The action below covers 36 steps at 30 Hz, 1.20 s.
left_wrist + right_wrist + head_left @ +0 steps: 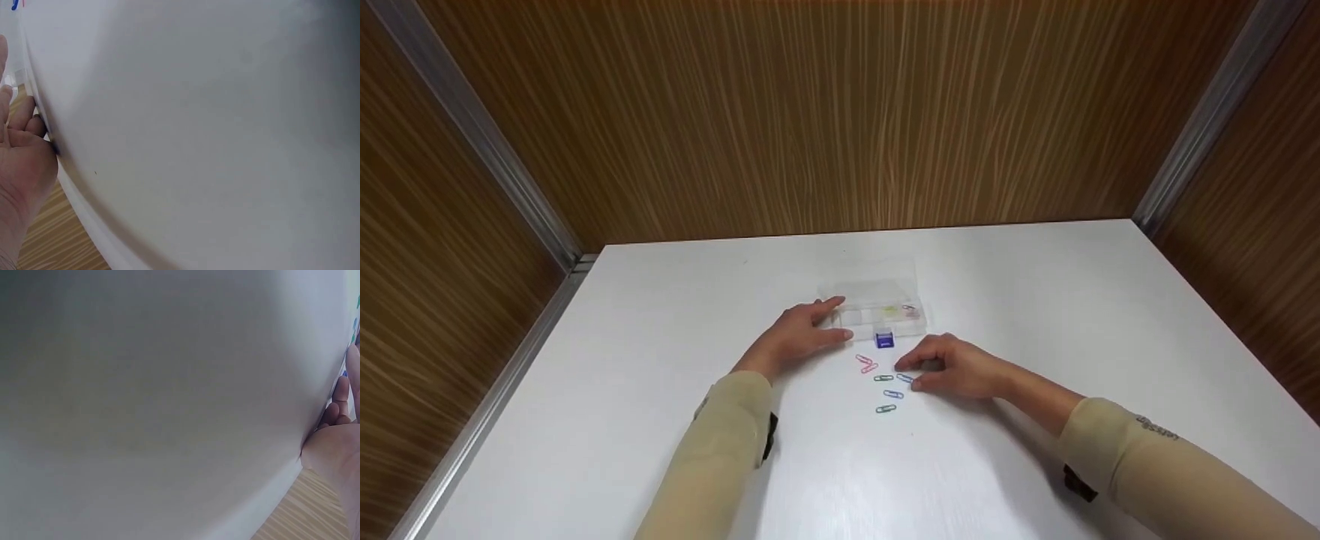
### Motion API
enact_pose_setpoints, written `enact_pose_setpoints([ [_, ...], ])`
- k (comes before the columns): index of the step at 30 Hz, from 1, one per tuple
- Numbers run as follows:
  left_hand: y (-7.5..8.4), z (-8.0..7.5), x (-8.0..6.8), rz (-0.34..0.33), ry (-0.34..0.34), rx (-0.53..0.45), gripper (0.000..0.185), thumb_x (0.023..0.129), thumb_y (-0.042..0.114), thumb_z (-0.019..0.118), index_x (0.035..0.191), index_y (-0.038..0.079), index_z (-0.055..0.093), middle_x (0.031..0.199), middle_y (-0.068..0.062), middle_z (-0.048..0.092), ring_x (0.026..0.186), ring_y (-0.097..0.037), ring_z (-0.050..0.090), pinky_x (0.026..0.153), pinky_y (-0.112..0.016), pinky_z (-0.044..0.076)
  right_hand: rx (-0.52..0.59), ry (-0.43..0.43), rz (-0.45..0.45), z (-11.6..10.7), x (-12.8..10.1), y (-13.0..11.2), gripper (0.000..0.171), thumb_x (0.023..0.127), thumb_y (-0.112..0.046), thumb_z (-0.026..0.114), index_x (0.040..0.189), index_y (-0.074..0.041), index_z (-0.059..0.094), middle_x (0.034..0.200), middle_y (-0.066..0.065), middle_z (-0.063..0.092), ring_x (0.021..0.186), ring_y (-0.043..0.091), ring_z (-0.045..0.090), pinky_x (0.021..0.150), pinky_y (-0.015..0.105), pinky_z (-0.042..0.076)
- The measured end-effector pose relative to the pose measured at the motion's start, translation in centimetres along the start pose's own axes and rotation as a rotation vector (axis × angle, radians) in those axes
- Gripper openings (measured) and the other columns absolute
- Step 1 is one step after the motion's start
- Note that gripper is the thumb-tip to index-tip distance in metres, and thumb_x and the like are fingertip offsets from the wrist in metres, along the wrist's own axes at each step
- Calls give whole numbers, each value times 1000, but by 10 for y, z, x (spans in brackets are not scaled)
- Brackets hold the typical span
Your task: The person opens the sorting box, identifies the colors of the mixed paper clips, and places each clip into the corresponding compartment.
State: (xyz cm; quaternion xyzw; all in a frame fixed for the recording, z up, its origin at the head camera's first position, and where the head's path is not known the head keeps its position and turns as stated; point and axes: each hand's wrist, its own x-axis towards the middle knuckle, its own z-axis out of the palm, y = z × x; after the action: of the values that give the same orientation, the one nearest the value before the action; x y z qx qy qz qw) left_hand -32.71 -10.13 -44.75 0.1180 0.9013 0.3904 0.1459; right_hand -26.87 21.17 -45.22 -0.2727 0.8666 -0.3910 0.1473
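Note:
A clear plastic compartment box [861, 316] lies on the table with its transparent lid [877, 274] raised at the back. Spanning its left end, my left hand [796, 334] holds the box between thumb and fingers. A purple label or clasp [884, 340] marks the front edge. Yellow [889, 309] and reddish [910, 308] clips lie in the right-hand compartments. In front of the box, my right hand [960, 367] rests low, thumb and forefinger apart on either side of a blue paper clip [905, 378]. Both wrist views catch only part of each hand.
Loose on the white table [660, 337] are pink paper clips [867, 364], a second blue clip [893, 394], and green clips [883, 379], one nearer the front [886, 409]. Wood-grain panels [840, 112] enclose the back and sides.

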Motion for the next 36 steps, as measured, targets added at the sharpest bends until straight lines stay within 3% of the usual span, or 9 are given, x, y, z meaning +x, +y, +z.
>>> enact_pose_setpoints([
  [9, 0, 0, 2, -11, -7, 4, 75, 94, 57, 76, 161, 46, 44, 170, 3, 36, 160, -24, 24, 129, -49, 18, -39, 13, 61, 1, -1, -2, 22, 98, -20, 79, 116, -31, 84, 115, -8, 70, 116, 24, 52, 97, 43, 41],
  [17, 3, -2, 1, 11, -4, 25, 75, 95, 55, 75, 162, 42, 44, 171, -2, 36, 160, -26, 25, 129, -49, 19, -2, 26, 15, 0, -1, -4, 15, 97, -12, 79, 106, -23, 86, 111, -2, 70, 115, 24, 52, 97, 40, 41],
  [25, 2, -1, 4, -19, -8, 36, 75, 94, 56, 76, 161, 44, 44, 171, 2, 36, 160, -25, 24, 129, -48, 19, 19, 23, -16, 1, 0, 0, 16, 96, -10, 79, 111, -14, 83, 113, 1, 72, 113, 24, 54, 98, 37, 43],
  [36, 1, 0, 4, -35, -2, 17, 76, 93, 57, 77, 160, 46, 45, 171, 2, 36, 161, -25, 23, 129, -50, 18, -37, 26, 1, 2, 2, 1, 14, 96, -13, 80, 106, -22, 82, 111, -6, 71, 112, 23, 52, 97, 39, 44],
])
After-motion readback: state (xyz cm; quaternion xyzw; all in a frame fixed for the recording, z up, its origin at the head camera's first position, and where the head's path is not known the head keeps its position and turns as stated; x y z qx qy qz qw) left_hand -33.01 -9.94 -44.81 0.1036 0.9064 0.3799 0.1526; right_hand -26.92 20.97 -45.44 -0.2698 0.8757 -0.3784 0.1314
